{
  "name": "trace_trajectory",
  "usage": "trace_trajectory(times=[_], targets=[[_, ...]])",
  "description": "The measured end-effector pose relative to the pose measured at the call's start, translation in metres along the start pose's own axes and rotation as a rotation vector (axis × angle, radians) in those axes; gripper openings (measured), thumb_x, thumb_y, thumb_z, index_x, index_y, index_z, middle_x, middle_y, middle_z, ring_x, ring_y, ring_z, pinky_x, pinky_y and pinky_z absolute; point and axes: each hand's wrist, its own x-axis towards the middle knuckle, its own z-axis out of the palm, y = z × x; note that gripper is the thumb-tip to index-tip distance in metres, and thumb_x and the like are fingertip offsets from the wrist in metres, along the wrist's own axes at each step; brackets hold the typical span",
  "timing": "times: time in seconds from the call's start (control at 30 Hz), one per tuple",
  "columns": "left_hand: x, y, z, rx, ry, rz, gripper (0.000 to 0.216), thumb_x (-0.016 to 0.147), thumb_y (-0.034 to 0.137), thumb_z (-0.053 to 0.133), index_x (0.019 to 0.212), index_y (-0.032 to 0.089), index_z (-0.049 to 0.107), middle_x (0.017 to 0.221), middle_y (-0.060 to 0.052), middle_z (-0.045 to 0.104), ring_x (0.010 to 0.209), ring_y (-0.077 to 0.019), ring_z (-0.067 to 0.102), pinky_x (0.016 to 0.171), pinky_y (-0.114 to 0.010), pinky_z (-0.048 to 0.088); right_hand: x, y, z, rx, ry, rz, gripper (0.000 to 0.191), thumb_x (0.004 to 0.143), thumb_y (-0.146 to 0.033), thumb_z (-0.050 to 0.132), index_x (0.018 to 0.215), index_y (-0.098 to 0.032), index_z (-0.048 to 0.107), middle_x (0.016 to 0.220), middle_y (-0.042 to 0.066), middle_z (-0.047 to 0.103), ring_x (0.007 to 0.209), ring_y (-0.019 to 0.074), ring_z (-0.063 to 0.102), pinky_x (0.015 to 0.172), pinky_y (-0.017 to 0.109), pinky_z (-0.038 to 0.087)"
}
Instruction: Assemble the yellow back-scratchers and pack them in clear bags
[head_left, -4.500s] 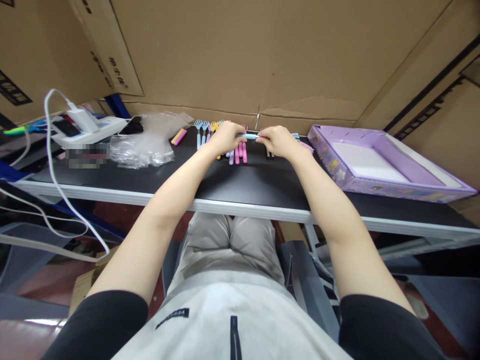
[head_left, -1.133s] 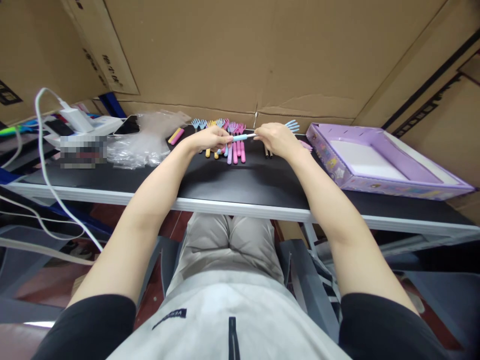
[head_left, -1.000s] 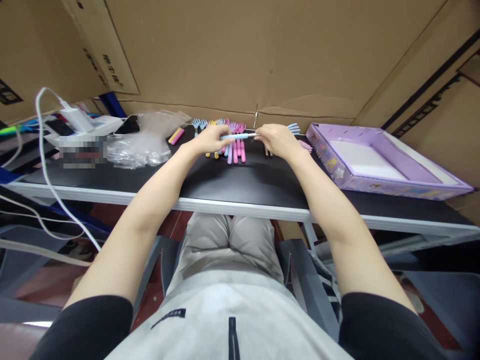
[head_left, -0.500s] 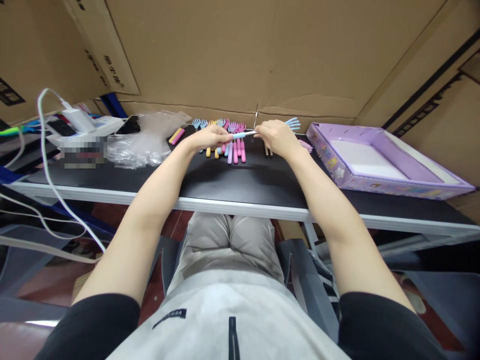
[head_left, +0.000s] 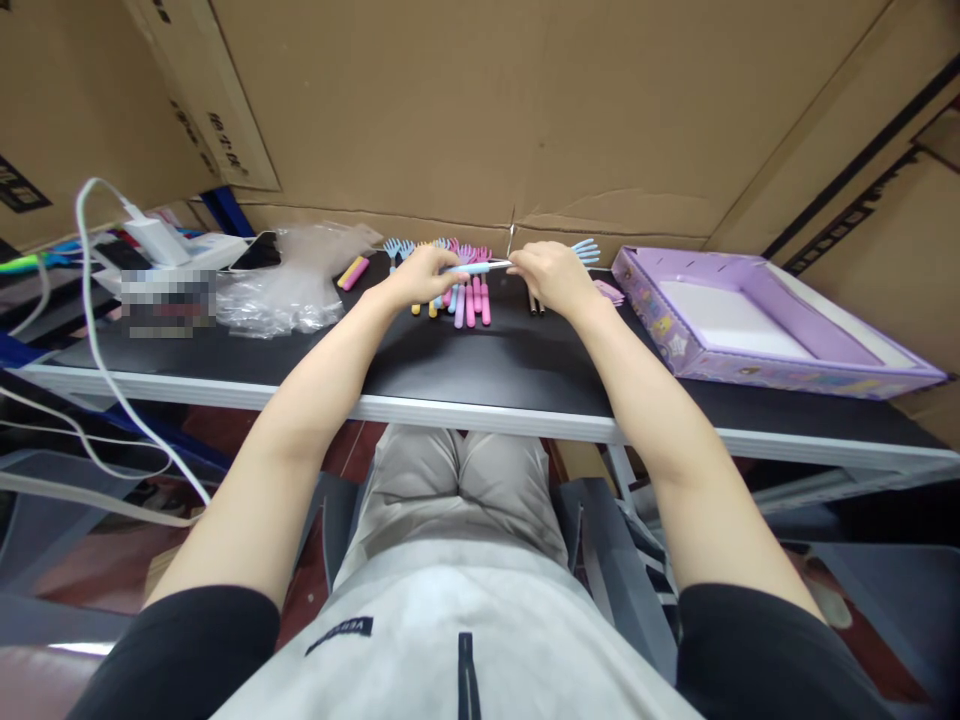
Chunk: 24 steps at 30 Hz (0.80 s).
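Both hands are closed in a fingertip pinch on one pale blue plastic stick (head_left: 480,267). It is held level just above the far middle of the black surface (head_left: 495,370). The left hand (head_left: 421,280) pinches the handle end. The right hand (head_left: 546,276) grips nearer the small hand-shaped head, which pokes out to its right.

The stick looks very light, thin and fairly stiff. Its smooth plastic could slip, and the tiny splayed prongs seem the weak part, so the thicker handle is the safer hold.

Below the hands lies a row of similar pastel sticks (head_left: 471,300). To the left are clear plastic bags (head_left: 285,295), and to the right an open purple box (head_left: 757,375).

The black print on the carton (head_left: 225,140) and the shirt tag (head_left: 343,632) are too small to read.
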Motion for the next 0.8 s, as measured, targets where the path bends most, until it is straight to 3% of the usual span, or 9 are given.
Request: trace_trajectory(times=[0.17, 0.27, 0.37, 0.47, 0.63, 0.8], targets=[[-0.006, 0.008, -0.010, -0.262, -0.247, -0.164, 0.058, 0.096, 0.069, 0.077, 0.066, 0.022, 0.061, 0.054, 0.001, 0.052, 0.052, -0.0139, 0.043, 0.058, -0.031, 0.035, 0.000, -0.003, 0.001, -0.023, -0.038, -0.018, 0.037, 0.118, -0.029, 0.045, 0.112, -0.021, 0.081, 0.097, 0.015, 0.075, 0.097, 0.0320, 0.064, 0.087, 0.043, 0.040], [-0.005, -0.002, -0.005, -0.160, -0.133, -0.092, 0.055, 0.094, 0.070, 0.077, 0.071, 0.022, 0.063, 0.060, -0.001, 0.059, 0.060, -0.0165, 0.051, 0.063, -0.031, 0.040, 0.000, -0.004, 0.005, -0.021, -0.046, -0.009, 0.036, 0.117, -0.027, 0.046, 0.113, -0.019, 0.081, 0.099, 0.016, 0.076, 0.096, 0.0315, 0.065, 0.087, 0.043, 0.040], [-0.001, -0.012, 0.009, 0.048, 0.119, 0.054, 0.038, 0.094, 0.056, 0.079, 0.082, 0.023, 0.066, 0.075, -0.004, 0.070, 0.076, -0.0216, 0.061, 0.075, -0.033, 0.046, -0.002, -0.002, 0.009, 0.007, -0.026, 0.012, 0.034, 0.116, -0.027, 0.049, 0.113, -0.019, 0.082, 0.102, 0.016, 0.078, 0.098, 0.0324, 0.066, 0.087, 0.042, 0.042], [0.004, -0.017, 0.020, 0.152, 0.226, 0.113, 0.027, 0.097, 0.047, 0.075, 0.087, 0.023, 0.067, 0.081, -0.005, 0.073, 0.084, -0.0245, 0.064, 0.082, -0.036, 0.048, -0.003, 0.000, 0.009, 0.027, -0.002, 0.039, 0.033, 0.115, -0.028, 0.050, 0.113, -0.019, 0.081, 0.106, 0.018, 0.079, 0.101, 0.0339, 0.068, 0.086, 0.042, 0.043], [0.006, -0.014, 0.020, 0.062, 0.134, 0.043, 0.031, 0.102, 0.045, 0.072, 0.081, 0.023, 0.064, 0.064, 0.000, 0.063, 0.073, -0.0212, 0.057, 0.075, -0.033, 0.042, -0.002, -0.001, 0.007, 0.023, -0.031, 0.052, 0.032, 0.115, -0.028, 0.051, 0.113, -0.019, 0.082, 0.105, 0.018, 0.079, 0.101, 0.0343, 0.068, 0.089, 0.043, 0.043], [0.008, -0.014, 0.013, 0.101, 0.077, -0.015, 0.046, 0.111, 0.044, 0.054, 0.070, 0.024, 0.058, 0.061, -0.002, 0.059, 0.073, -0.0223, 0.059, 0.076, -0.034, 0.042, -0.001, -0.001, 0.007, 0.023, -0.015, 0.028, 0.032, 0.115, -0.026, 0.051, 0.115, -0.018, 0.081, 0.105, 0.018, 0.078, 0.098, 0.0335, 0.068, 0.090, 0.044, 0.043]])
